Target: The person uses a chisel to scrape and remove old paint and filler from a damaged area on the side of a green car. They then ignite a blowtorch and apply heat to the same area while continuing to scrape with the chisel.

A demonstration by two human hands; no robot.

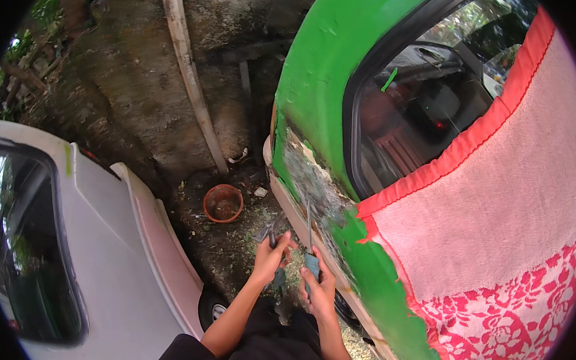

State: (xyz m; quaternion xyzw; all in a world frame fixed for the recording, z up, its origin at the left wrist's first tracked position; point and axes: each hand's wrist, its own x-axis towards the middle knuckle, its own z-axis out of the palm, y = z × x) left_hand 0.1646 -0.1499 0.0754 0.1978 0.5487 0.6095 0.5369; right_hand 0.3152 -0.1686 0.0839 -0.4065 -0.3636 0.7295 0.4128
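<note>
In my right hand [319, 289] is a screwdriver-like tool [311, 264] with a blue-grey handle and a long thin metal shaft pointing up and away. The shaft runs in front of the green car's [382, 252] lower edge; I cannot tell if its tip touches. My left hand [271, 257] is closed around a small dark tool [272, 237], its kind unclear, just left of the right hand. A rough grey patch of stripped paint [317, 185] lies on the car's side beyond both hands.
A pink-and-red patterned towel [477, 211] covers part of the green car. To the left stands a white car [110, 235]. An orange basin [223, 203] sits on the littered ground between the cars, near a leaning wooden post [192, 75] and a stained wall [124, 58].
</note>
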